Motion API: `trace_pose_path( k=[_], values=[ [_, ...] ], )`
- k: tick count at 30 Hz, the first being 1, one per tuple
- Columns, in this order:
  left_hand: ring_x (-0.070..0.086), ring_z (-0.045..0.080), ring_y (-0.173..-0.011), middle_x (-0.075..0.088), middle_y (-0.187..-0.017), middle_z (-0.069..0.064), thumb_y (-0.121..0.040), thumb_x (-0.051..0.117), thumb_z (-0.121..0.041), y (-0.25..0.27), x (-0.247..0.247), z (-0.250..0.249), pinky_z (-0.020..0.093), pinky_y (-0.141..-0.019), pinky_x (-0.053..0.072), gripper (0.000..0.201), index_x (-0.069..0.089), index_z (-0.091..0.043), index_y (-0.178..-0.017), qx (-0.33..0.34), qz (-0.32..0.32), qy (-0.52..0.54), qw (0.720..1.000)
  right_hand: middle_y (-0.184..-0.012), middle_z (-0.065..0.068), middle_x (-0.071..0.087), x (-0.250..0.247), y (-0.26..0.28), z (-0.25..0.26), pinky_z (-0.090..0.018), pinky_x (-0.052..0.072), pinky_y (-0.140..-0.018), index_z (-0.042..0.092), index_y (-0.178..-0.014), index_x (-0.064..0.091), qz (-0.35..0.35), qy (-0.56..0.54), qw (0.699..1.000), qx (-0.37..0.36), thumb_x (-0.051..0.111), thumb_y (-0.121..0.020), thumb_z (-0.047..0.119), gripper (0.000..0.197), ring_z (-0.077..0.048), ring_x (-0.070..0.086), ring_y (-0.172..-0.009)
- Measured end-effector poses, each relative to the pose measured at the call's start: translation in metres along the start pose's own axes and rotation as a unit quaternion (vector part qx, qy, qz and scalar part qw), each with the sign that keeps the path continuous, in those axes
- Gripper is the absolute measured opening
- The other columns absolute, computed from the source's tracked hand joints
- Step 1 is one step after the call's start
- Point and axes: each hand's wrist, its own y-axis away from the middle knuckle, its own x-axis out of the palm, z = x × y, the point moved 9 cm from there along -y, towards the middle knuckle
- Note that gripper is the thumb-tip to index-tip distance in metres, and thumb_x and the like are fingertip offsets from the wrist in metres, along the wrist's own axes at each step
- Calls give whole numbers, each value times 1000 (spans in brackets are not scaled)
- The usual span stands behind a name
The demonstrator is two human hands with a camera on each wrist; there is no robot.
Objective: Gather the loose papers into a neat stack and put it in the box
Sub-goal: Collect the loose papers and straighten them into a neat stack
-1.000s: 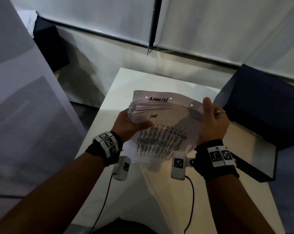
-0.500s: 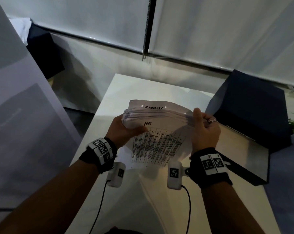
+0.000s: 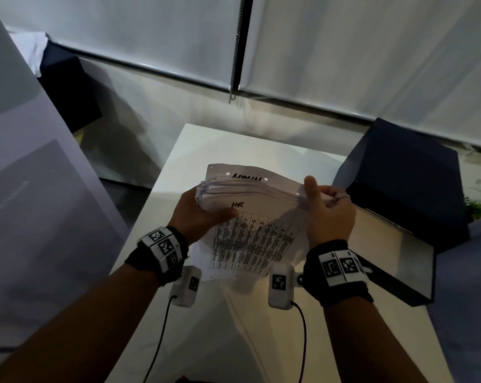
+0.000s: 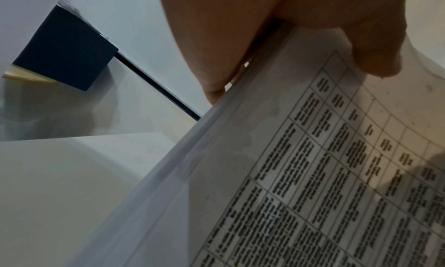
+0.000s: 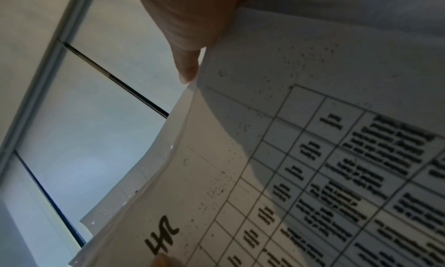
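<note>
Compared with the earlier frames, the hands and the papers held the same grip and showed no clear shift on the table; only the head view tilted, so the table sat lower in the picture. The left hand (image 3: 199, 214) gripped the left edge of the stack of papers (image 3: 250, 217), thumb lying across the top sheet marked "HR" and fingers hidden beneath. The right hand (image 3: 326, 214) gripped the right edge, thumb raised against the fanned sheet ends and fingers curled behind. The stack was held between the two hands above the white table (image 3: 195, 150), tilted up toward the camera, its lower edge at or near the tabletop; contact could not be confirmed. The upper sheet ends were staggered, so squaring appeared incomplete. A rear sheet marked "ADMIN" stood proud of the rest. The box (image 3: 399, 261) lay open to the right of the stack, its raised dark lid (image 3: 405, 172) behind it. The right hand was the nearer to the box; the left was well apart from it. The coming transfer would likely run rightward.
</note>
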Motion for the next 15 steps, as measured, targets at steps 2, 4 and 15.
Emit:
trace_pose_path(
  k=[2, 4, 15],
  values=[
    [72, 10, -94, 76, -101, -6, -64, 90, -21, 0, 0, -1, 40, -86, 59, 48, 70, -25, -107, 3, -3, -3, 1000, -74, 2, 58, 1, -1, -3, -24, 45, -61, 14, -92, 65, 4, 8, 1000, 5, 69, -71, 64, 54, -9, 54, -66],
    [72, 12, -97, 75, -104, -3, -62, 91, -23, 0, 1, -4, 39, -84, 60, 56, 66, -24, -111, 17, -5, 3, 1000, -75, 0, 58, 2, -2, -4, -28, 47, -66, 16, -89, 65, 6, 22, 1000, 5, 68, -70, 66, 53, -12, 54, -68],
    [71, 14, -98, 72, -108, -1, -67, 90, -22, -4, -12, 3, 35, -80, 60, 63, 55, -20, -119, 24, -57, 32, 998, -109, -11, 62, 19, 17, -19, -27, 58, -74, 25, -121, 50, 135, -130, 982, -27, 89, -57, 37, 76, -16, 67, -91]
  ],
)
